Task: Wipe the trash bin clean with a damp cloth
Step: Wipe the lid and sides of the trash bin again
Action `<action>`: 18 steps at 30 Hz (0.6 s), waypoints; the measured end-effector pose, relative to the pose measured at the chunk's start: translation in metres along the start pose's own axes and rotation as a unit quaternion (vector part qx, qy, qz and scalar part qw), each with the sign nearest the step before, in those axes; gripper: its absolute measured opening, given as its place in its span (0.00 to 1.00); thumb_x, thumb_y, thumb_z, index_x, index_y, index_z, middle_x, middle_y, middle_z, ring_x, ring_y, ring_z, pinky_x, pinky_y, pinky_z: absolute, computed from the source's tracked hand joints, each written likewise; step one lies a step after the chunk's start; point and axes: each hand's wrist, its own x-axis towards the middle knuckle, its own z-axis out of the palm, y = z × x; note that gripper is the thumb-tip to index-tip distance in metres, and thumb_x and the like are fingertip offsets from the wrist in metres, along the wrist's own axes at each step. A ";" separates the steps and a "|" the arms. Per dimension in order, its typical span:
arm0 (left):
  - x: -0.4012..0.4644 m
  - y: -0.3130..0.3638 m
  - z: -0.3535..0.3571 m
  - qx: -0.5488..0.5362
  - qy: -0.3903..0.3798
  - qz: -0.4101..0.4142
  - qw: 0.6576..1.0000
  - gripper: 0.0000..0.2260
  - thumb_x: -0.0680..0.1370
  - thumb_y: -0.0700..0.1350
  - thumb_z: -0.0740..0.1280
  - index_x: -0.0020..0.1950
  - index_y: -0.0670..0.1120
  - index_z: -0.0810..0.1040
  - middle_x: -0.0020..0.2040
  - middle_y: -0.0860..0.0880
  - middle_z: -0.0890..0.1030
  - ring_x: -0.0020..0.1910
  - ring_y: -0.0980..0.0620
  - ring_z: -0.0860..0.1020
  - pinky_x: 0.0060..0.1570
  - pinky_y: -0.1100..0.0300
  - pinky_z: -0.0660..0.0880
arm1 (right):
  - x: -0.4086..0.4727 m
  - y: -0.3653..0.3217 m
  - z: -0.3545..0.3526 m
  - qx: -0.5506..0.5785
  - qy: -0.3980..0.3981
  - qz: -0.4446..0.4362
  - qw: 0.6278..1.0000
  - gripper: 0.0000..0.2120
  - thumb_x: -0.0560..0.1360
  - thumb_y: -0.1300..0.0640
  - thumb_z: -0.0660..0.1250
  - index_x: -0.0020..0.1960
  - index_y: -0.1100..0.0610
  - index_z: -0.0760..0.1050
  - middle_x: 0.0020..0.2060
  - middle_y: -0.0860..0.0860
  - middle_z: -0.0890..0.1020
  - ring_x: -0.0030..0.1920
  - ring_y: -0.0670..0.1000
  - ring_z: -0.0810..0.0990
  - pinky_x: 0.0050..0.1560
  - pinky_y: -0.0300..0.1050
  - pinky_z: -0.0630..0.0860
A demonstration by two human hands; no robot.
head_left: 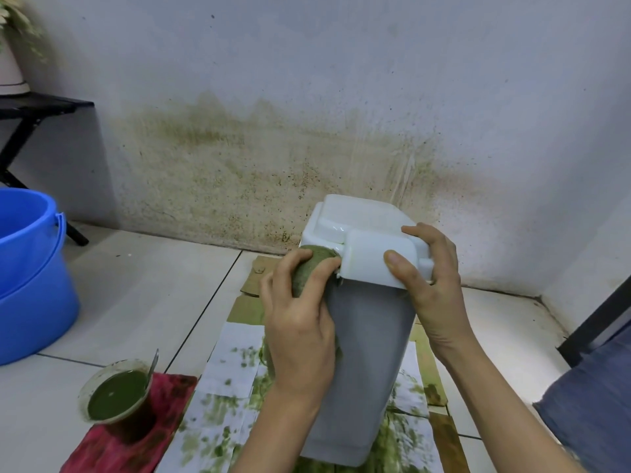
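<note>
A bunched, green-stained damp cloth [312, 268] is gripped in the curled fingers of the left hand [300, 322] and pressed against the upper left corner of a tall grey plastic trash bin with a white hinged lid [362, 343], just where the lid meets the grey body. The right hand [433, 278] is clamped on the lid's right end, thumb laid across the white front flap and fingers curled over the top edge, so that the bin is steadied. The bin stands between the two hands, its long axis running up and away from the viewer and tilted slightly back; the cloth lies at the bin's left side, so the left hand is judged the nearer one for the next stroke, with the long grey front face stretching downward from the cloth toward the viewer. The bin rests on white paper sheets smeared with green [235, 390], laid over flattened brown cardboard [249, 302] on a pale tiled floor [143, 302]. To the left, a clear plastic cup of dark green liquid with a spoon [116, 394] sits on a red cloth [129, 442], and a blue plastic bucket [30, 274] stands farther left. Behind, a white wall [307, 97] is blotched with greenish-brown staining low down.
</note>
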 end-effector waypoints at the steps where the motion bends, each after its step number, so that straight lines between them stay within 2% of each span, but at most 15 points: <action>1: 0.001 0.001 -0.001 0.009 -0.011 0.009 1.000 0.16 0.75 0.37 0.57 0.57 0.50 0.78 0.59 0.48 0.73 0.55 0.47 0.70 0.59 0.75 0.60 | -0.001 0.001 -0.001 -0.001 0.000 -0.001 1.000 0.24 0.60 0.34 0.66 0.54 0.37 0.71 0.60 0.39 0.68 0.65 0.47 0.68 0.65 0.57 0.69; 4: 0.000 -0.003 -0.008 0.047 -0.030 0.024 0.998 0.14 0.75 0.36 0.58 0.55 0.47 0.80 0.57 0.46 0.76 0.52 0.46 0.71 0.54 0.75 0.61 | -0.005 0.002 -0.001 -0.005 -0.001 -0.006 1.000 0.23 0.60 0.34 0.66 0.54 0.37 0.71 0.61 0.38 0.68 0.65 0.47 0.68 0.66 0.58 0.68; 8: 0.011 -0.014 -0.016 0.049 -0.008 -0.042 0.998 0.16 0.74 0.31 0.62 0.54 0.47 0.79 0.55 0.45 0.75 0.50 0.48 0.70 0.49 0.69 0.63 | -0.011 0.000 0.001 -0.006 0.000 -0.007 1.000 0.24 0.60 0.34 0.66 0.54 0.37 0.70 0.62 0.39 0.68 0.66 0.47 0.67 0.67 0.58 0.67; 11: 0.006 -0.002 -0.020 0.012 -0.047 0.006 0.999 0.14 0.75 0.37 0.58 0.55 0.48 0.78 0.56 0.48 0.75 0.52 0.51 0.70 0.52 0.69 0.65 | -0.012 0.001 0.000 -0.008 0.004 -0.007 1.000 0.24 0.60 0.35 0.66 0.55 0.37 0.70 0.63 0.41 0.68 0.67 0.46 0.66 0.68 0.58 0.66; 14: 0.001 0.001 -0.022 0.011 -0.071 0.026 0.997 0.14 0.74 0.37 0.58 0.55 0.49 0.77 0.56 0.47 0.75 0.52 0.49 0.71 0.53 0.75 0.63 | -0.014 0.001 0.000 -0.011 0.006 -0.009 1.000 0.24 0.60 0.35 0.66 0.55 0.37 0.70 0.64 0.42 0.68 0.67 0.46 0.66 0.68 0.57 0.65; 18: 0.012 -0.004 -0.025 0.074 -0.057 0.009 0.996 0.18 0.72 0.31 0.62 0.54 0.49 0.80 0.57 0.45 0.75 0.51 0.44 0.71 0.45 0.64 0.66 | -0.014 -0.003 0.004 -0.012 0.001 -0.007 1.000 0.23 0.60 0.34 0.66 0.54 0.36 0.70 0.64 0.42 0.67 0.68 0.46 0.65 0.69 0.56 0.65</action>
